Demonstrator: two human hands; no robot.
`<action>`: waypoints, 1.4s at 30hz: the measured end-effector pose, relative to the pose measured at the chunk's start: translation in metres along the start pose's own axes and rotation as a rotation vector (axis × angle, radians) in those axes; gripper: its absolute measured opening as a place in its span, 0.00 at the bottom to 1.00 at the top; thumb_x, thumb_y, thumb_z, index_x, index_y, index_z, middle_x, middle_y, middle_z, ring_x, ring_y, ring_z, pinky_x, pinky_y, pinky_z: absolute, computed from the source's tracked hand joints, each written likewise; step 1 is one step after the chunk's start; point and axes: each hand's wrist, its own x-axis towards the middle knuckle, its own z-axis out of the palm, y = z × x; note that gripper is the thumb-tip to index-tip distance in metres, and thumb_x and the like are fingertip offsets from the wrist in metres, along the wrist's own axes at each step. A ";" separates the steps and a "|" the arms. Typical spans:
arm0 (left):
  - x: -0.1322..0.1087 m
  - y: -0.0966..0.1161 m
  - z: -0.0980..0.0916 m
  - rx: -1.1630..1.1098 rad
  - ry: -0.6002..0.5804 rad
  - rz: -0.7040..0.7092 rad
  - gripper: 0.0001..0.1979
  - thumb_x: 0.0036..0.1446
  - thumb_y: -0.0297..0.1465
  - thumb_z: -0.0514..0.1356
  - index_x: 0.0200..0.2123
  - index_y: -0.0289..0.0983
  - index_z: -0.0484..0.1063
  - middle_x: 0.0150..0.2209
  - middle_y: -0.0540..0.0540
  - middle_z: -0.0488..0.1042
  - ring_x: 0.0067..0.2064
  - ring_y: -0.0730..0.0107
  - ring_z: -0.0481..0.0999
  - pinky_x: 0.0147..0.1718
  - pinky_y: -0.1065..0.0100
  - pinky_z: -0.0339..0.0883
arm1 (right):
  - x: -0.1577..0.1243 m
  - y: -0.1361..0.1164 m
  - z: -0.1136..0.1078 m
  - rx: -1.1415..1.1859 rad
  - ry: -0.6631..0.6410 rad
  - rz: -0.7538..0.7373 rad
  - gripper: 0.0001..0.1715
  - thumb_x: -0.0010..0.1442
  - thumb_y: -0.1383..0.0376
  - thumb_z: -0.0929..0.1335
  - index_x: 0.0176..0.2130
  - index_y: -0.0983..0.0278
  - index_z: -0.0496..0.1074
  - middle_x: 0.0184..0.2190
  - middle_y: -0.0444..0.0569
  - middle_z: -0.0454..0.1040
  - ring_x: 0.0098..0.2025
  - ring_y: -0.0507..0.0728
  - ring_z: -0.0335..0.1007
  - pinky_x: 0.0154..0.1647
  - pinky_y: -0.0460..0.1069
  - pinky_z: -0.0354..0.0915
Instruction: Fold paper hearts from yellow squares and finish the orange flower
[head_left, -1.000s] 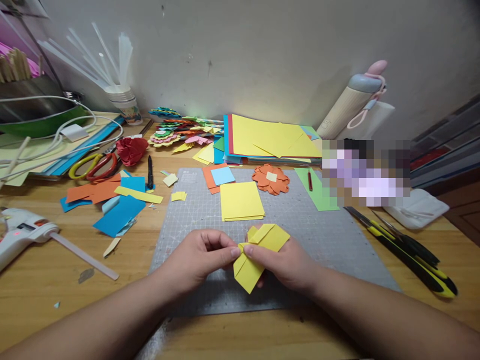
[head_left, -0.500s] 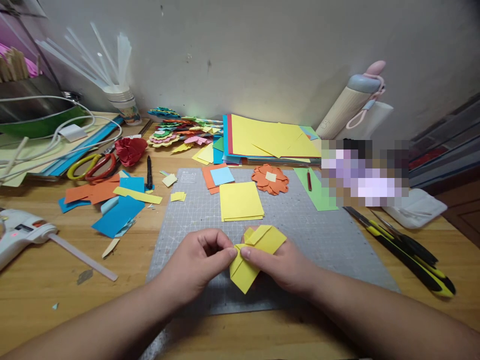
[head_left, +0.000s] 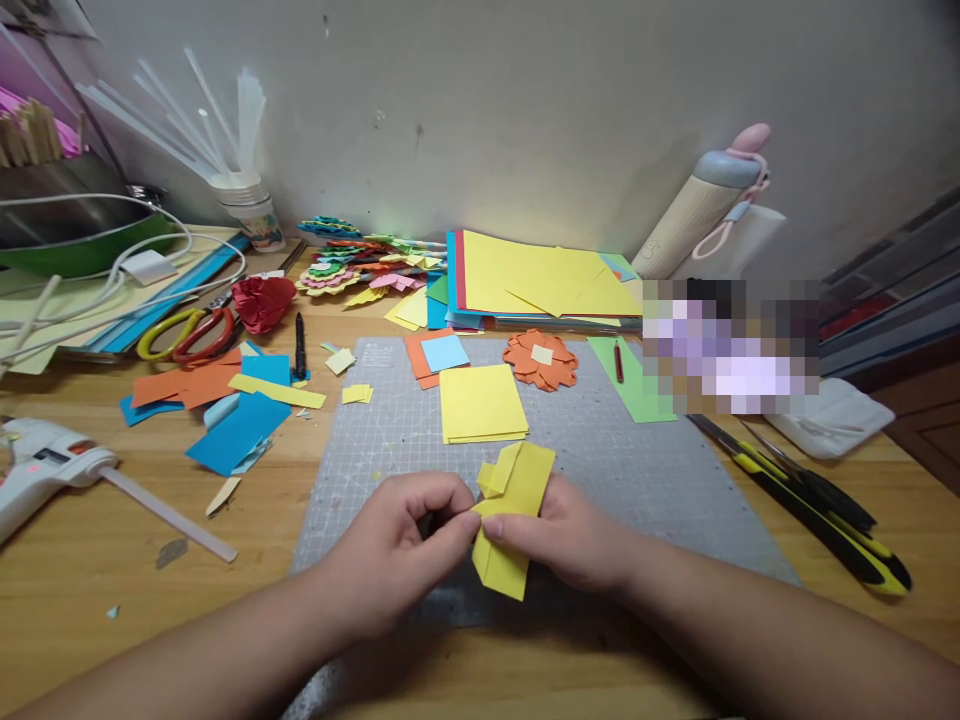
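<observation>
A partly folded piece of yellow paper [head_left: 529, 490] is held between both hands above the grey cutting mat [head_left: 360, 430]. My left hand [head_left: 412, 540] pinches the paper's left edge between thumb and forefinger. My right hand [head_left: 562, 535] grips it from the right, thumb on top and the other fingers hidden behind. Creases and raised flaps show on the paper's upper left. Just beyond lies a stack of yellow paper squares [head_left: 484, 402]. An orange paper flower [head_left: 541, 360] with a pale square at its centre sits behind, to the right.
At left are a glue gun [head_left: 52, 470], orange and blue paper scraps [head_left: 236, 430], scissors [head_left: 187, 335] and a black pen [head_left: 300, 345]. Coloured sheets [head_left: 547, 275] lie near the wall. A yellow-black utility knife [head_left: 810, 510] rests at right, beside green paper [head_left: 637, 385].
The folded yellow paper has turned counterclockwise to stand more upright, its top corner shifting left. Both hands still hold it in nearly the same place.
</observation>
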 end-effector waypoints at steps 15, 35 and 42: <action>0.001 -0.002 0.002 -0.073 -0.007 -0.031 0.13 0.56 0.36 0.54 0.22 0.37 0.62 0.24 0.52 0.61 0.29 0.72 0.60 0.30 0.69 0.55 | 0.001 0.003 -0.002 0.027 0.029 0.019 0.19 0.54 0.52 0.68 0.31 0.66 0.66 0.24 0.42 0.63 0.24 0.48 0.58 0.23 0.43 0.55; 0.011 -0.008 -0.018 -0.745 -0.128 -0.344 0.11 0.47 0.35 0.68 0.25 0.33 0.74 0.23 0.48 0.73 0.28 0.75 0.69 0.30 0.72 0.59 | 0.000 -0.006 -0.001 -0.002 0.015 0.066 0.13 0.52 0.59 0.70 0.30 0.67 0.72 0.26 0.44 0.70 0.24 0.47 0.61 0.24 0.43 0.57; 0.010 -0.010 -0.019 -0.675 -0.134 -0.363 0.09 0.44 0.33 0.69 0.26 0.35 0.75 0.24 0.50 0.74 0.27 0.76 0.69 0.31 0.72 0.58 | 0.000 -0.005 -0.001 -0.055 0.006 0.065 0.14 0.53 0.57 0.69 0.31 0.67 0.74 0.25 0.44 0.70 0.24 0.47 0.61 0.24 0.43 0.58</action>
